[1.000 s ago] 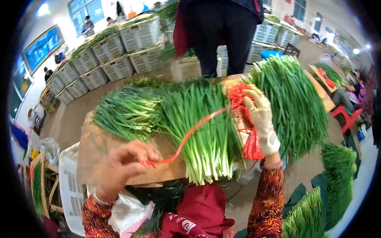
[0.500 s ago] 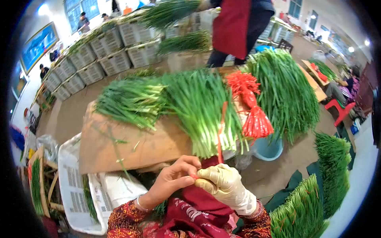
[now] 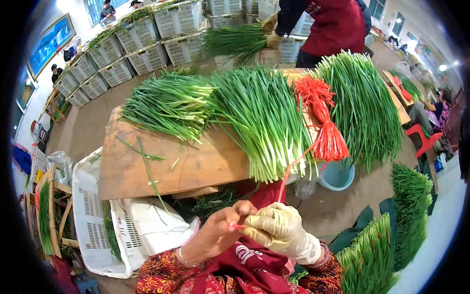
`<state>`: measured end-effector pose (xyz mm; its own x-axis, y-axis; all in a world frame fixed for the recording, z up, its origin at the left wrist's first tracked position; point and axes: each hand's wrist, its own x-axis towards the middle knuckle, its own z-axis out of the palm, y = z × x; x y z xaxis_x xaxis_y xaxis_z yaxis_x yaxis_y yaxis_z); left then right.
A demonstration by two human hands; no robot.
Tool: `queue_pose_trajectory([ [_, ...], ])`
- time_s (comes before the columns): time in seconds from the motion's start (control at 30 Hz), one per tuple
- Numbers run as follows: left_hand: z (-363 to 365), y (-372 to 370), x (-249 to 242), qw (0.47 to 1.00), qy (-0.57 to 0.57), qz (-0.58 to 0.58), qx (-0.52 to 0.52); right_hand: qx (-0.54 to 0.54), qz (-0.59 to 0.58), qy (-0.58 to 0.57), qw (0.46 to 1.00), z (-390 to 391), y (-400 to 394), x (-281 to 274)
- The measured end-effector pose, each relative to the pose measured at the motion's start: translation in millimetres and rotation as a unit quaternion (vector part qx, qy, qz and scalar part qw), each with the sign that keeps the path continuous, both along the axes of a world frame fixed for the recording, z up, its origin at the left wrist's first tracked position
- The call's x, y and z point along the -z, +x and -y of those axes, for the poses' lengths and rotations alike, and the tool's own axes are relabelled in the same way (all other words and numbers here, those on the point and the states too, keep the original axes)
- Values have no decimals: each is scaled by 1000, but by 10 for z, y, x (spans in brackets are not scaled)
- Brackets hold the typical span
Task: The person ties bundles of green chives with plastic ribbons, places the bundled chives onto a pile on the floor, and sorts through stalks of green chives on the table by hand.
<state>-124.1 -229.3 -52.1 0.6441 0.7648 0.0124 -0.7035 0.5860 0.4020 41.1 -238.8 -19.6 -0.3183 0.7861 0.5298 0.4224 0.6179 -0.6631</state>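
In front of my apron, my left hand (image 3: pixel 215 236), bare, pinches the end of a red plastic strip (image 3: pixel 287 172) between thumb and fingers. My right hand (image 3: pixel 284 232), in a pale glove, grips the same strip close beside it. From the glove the strip curves up towards a tied bunch of red plastic strips (image 3: pixel 329 139). That bunch lies between a pile of green chives (image 3: pixel 269 125) with pale stem ends facing me and a larger chive pile (image 3: pixel 363 110) on the right. Another chive pile (image 3: pixel 169 103) lies further left on the wooden board (image 3: pixel 196 159).
A white plastic crate (image 3: pixel 87 215) stands at lower left. Under the board's right end is a blue bucket (image 3: pixel 338 176). Upright chives (image 3: pixel 372 255) stand on the floor at right. Beyond the board, a co-worker in a red apron (image 3: pixel 338 29) handles chives before stacked crates (image 3: pixel 147 59).
My hands stay together, with a short red piece now showing between them. The strip now curves to the right instead of standing nearly straight. The co-worker has moved right and lowered the raised chives.
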Motion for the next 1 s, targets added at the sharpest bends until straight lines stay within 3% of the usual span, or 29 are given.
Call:
queue_pose_trajectory([
  [0.07, -12, -17, 22, 999, 37, -29, -5, 0, -52, -45, 998, 50, -17, 79],
  [0.13, -35, -54, 5, 975, 155, -158, -35, 7, -56, -60, 997, 90, -72, 62],
  [0.2, -79, -107, 29, 965, 191, -172, -47, 10, -61, -72, 995, 122, -100, 90],
  [0.27, -89, -196, -12, 942, 271, -197, 11, 15, -4, -84, 996, 148, -82, 171],
  [0.4, -109, -252, 54, 935, 272, -220, 67, 32, 31, -28, 999, 164, -70, 257],
  [0.57, -148, -423, 69, 879, 377, -281, 80, -12, 121, 3, 993, 119, -138, 70],
  [0.67, -125, -647, 69, 770, 520, -348, 126, -35, 161, 8, 986, 176, -222, -75],
  [0.73, -130, -791, 4, 711, 536, -396, 225, -126, 273, -17, 954, 166, -303, -179],
  [0.77, -116, -818, -61, 710, 538, -395, 227, -155, 229, -55, 960, 162, -310, -110],
  [0.83, -106, -811, -181, 766, 497, -358, 197, -133, 167, -61, 975, 129, -279, 16],
  [0.9, -36, -739, -149, 884, 338, -290, 142, -111, 83, -118, 983, 132, -202, 162],
  [0.93, 27, -693, -146, 920, 252, -274, 125, -112, 34, -137, 984, 143, -235, 144],
  [1.0, 103, -606, 5, 956, 184, -210, 85, -94, -10, -121, 988, 170, -244, 150],
])
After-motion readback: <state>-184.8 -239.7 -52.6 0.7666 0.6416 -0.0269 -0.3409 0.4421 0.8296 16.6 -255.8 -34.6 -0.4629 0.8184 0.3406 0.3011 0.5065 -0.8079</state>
